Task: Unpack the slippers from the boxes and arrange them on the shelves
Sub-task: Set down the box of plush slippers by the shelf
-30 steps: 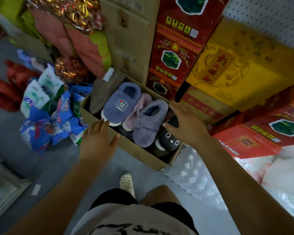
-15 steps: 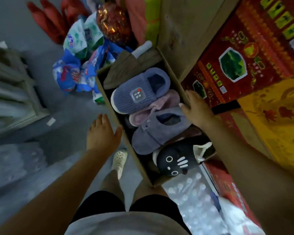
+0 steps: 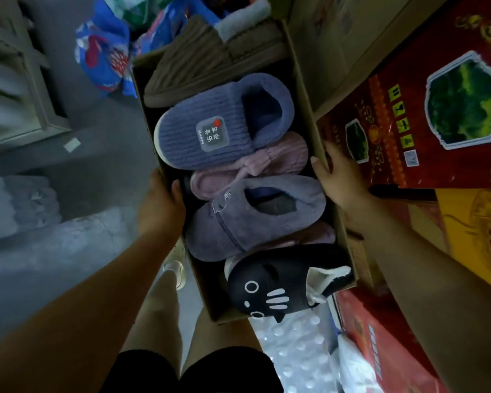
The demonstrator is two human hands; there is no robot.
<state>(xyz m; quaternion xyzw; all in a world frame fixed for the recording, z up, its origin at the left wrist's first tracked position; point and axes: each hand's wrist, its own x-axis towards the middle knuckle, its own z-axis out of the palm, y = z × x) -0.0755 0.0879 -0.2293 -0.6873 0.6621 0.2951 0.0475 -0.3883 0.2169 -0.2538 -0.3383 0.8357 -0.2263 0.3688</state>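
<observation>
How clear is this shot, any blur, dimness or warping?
Head view: dim, bluish light; the blue ribbed slipper and cat-faced slipper in the cardboard box look fairly sharp; the grey frame at left is smeared; the wide lens skews the box and stretches the forearms.

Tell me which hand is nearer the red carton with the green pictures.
Right. The right hand grips the slipper box wall beside the red carton; the left hand grips the opposite wall, farther away.

Single head-worn view, facing steeply down, close above a cardboard box (image 3: 305, 89) of slippers (image 3: 204, 131) and the wearer's legs (image 3: 159, 313).
</observation>
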